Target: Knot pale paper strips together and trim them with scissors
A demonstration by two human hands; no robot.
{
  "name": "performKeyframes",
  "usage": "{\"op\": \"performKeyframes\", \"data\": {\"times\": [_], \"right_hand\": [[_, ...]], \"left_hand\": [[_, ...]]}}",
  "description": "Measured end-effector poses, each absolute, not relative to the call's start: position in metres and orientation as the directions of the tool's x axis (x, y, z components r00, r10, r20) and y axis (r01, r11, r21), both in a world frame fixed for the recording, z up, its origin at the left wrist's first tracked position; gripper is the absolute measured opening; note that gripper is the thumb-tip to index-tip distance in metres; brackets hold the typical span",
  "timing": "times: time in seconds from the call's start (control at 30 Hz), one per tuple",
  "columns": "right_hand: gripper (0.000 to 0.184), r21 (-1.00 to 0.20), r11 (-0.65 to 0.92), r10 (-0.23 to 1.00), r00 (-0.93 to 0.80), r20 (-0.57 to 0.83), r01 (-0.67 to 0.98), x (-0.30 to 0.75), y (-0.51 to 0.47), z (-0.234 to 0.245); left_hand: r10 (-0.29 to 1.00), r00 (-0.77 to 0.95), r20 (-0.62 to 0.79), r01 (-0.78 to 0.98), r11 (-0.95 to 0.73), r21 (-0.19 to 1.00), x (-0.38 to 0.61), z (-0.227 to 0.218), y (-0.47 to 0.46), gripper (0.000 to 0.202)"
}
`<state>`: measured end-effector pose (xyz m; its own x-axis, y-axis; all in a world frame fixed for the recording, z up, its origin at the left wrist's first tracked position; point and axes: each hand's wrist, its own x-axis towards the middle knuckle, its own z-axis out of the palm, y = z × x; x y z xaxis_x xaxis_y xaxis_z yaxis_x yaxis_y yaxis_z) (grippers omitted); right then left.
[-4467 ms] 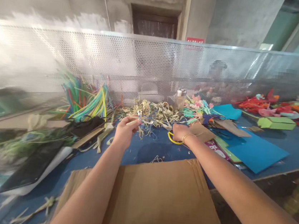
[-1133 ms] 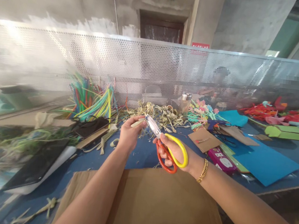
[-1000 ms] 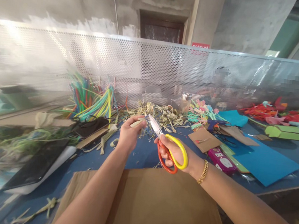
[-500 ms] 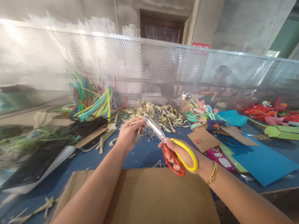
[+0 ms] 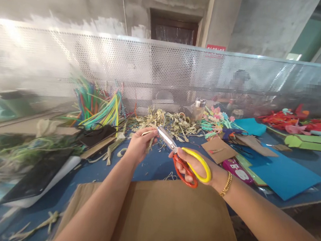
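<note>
R hand [image 5: 189, 166] grips scissors [image 5: 168, 140], now up nr pale strip [image 5: 148, 132] L hand [image 5: 140, 144] pinches (contact unclear), so both engaged.

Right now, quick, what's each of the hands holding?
Left hand: closed, pinching a pale strip.
Right hand: closed, holding the red-and-yellow-handled scissors.

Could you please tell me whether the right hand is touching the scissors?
Touching: the head view shows the right hand gripping the scissors by their handles.
</note>
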<state>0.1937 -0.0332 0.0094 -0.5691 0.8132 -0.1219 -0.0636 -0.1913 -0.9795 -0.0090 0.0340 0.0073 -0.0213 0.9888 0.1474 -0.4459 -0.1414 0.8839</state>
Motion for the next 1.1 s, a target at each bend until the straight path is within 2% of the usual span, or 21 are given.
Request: {"op": "performKeyframes", "data": {"times": [0.13,0.33,0.47,0.53,0.6,0.67,0.73,0.83,0.9,0.97,1.0,1.03,1.1], "right_hand": [[0.047,-0.980,-0.187,0.826,-0.550,-0.122,-0.063,0.193,-0.032,0.009],[0.046,-0.992,-0.101,0.849,-0.527,-0.046,-0.076,0.192,-0.035,0.004],[0.048,-0.992,-0.014,0.915,-0.401,0.037,-0.125,0.196,-0.034,0.009],[0.049,-0.997,0.079,0.959,-0.273,0.081,-0.019,0.206,-0.026,0.014],[0.048,-0.961,0.158,0.983,-0.128,0.131,0.228,0.222,-0.013,0.016],[0.049,-0.819,0.190,0.978,-0.031,0.206,0.541,0.239,0.003,0.015],[0.047,-0.590,0.111,0.976,0.025,0.218,0.800,0.254,0.018,0.008],[0.048,-0.287,-0.007,0.983,0.060,0.175,0.958,0.267,0.036,-0.008],[0.046,-0.203,-0.016,0.988,0.047,0.147,0.979,0.269,0.044,-0.020],[0.040,-0.211,0.005,0.989,0.026,0.143,0.978,0.270,0.050,-0.029],[0.037,-0.257,0.015,0.988,0.026,0.154,0.966,0.270,0.052,-0.033],[0.034,-0.345,0.025,0.985,0.036,0.170,0.938,0.270,0.053,-0.035],[0.036,-0.626,0.051,0.980,0.080,0.180,0.778,0.267,0.055,-0.036]], "left_hand": [[0.987,-0.023,0.160,-0.427,-0.155,0.891,-0.009,0.007,0.035,0.027],[0.984,-0.016,0.175,-0.442,-0.164,0.882,-0.010,0.004,0.037,0.027],[0.984,-0.022,0.175,-0.441,-0.167,0.882,-0.012,0.002,0.039,0.027],[0.981,-0.022,0.193,-0.454,-0.182,0.872,-0.013,0.001,0.041,0.027],[0.978,-0.019,0.205,-0.466,-0.190,0.864,-0.014,0.000,0.042,0.027],[0.981,-0.020,0.191,-0.480,-0.177,0.859,-0.015,-0.001,0.044,0.026],[0.988,-0.009,0.156,-0.499,-0.140,0.856,-0.015,-0.002,0.045,0.027],[0.991,0.035,0.126,-0.520,-0.089,0.849,-0.016,-0.002,0.047,0.028],[0.991,0.051,0.122,-0.532,-0.077,0.843,-0.016,-0.002,0.047,0.029],[0.992,0.047,0.118,-0.545,-0.073,0.835,-0.016,-0.001,0.046,0.029],[0.992,0.045,0.114,-0.552,-0.070,0.831,-0.015,-0.001,0.046,0.029],[0.993,0.044,0.109,-0.558,-0.066,0.827,-0.015,-0.001,0.045,0.030],[0.994,0.048,0.101,-0.560,-0.057,0.826,-0.014,-0.001,0.045,0.030]]}}
